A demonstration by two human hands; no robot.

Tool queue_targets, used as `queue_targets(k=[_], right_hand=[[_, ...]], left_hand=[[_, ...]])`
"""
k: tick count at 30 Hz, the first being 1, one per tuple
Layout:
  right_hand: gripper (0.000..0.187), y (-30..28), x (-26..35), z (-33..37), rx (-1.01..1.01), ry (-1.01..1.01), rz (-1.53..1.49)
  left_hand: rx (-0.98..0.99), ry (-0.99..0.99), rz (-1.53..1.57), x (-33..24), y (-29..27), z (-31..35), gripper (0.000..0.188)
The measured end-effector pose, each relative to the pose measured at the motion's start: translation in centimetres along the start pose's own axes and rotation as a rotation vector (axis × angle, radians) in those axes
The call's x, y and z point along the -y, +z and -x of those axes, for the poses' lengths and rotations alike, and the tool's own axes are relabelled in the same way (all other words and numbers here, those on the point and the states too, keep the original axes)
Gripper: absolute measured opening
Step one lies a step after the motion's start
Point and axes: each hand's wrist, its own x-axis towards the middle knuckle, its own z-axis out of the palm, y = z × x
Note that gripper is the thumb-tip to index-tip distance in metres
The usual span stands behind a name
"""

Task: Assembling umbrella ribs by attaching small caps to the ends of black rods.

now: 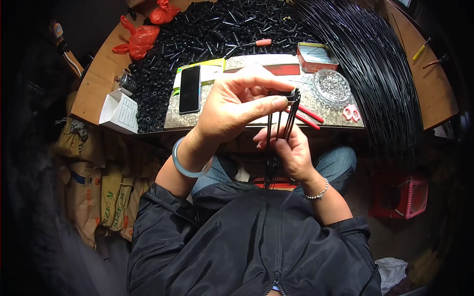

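My left hand is closed, pinching a small black plastic hub between thumb and fingertips above the near edge of the work board. From the hub hang several thin black ribs, like those of an umbrella; their lower ends dangle over my lap. Just below, my right hand is closed around some of these ribs, thumb against the fingers. Behind the hands lie red-handled pliers, partly covered. How the ribs join the hub is too small to make out.
Black plastic parts heap across the table's back and left. Long black rods overhang its right edge. On the board are a phone, a tin, a glass dish of small metal pieces and pink-handled snips.
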Motion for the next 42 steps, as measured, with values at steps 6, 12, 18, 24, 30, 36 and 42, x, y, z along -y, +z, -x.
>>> queue_targets(k=[6,12,18,24,30,36,42], right_hand=[[0.023,-0.1,3.0,-2.1,0.047,-0.018,-0.329],[0.021,0.0,2.7,-2.1,0.053,-0.050,-0.276],[0.030,0.0,3.3,-2.2,0.160,0.066,-0.281],[0.022,0.1,3.8,-2.3,0.167,0.110,-0.363],[0.013,1.8,3.5,-2.2,-0.137,-0.120,-0.112],[0.012,2.0,4.0,-1.7,-0.100,-0.077,-0.299],[0.011,1.1,3.4,-1.7,-0.018,-0.050,-0.278]], left_hand=[[0.003,0.037,-0.011,0.1,0.2,0.4,0.022],[0.042,0.103,-0.088,0.1,0.1,0.2,0.018],[0.088,0.140,-0.047,0.4,0.0,0.1,0.017],[0.072,0.048,0.019,-0.2,0.2,0.2,0.080],[-0.003,0.064,-0.445,-2.6,1.8,0.9,0.039],[-0.044,0.148,-0.658,-2.9,1.9,1.6,0.025],[0.007,0.126,-0.592,-2.2,0.7,1.4,0.023]])
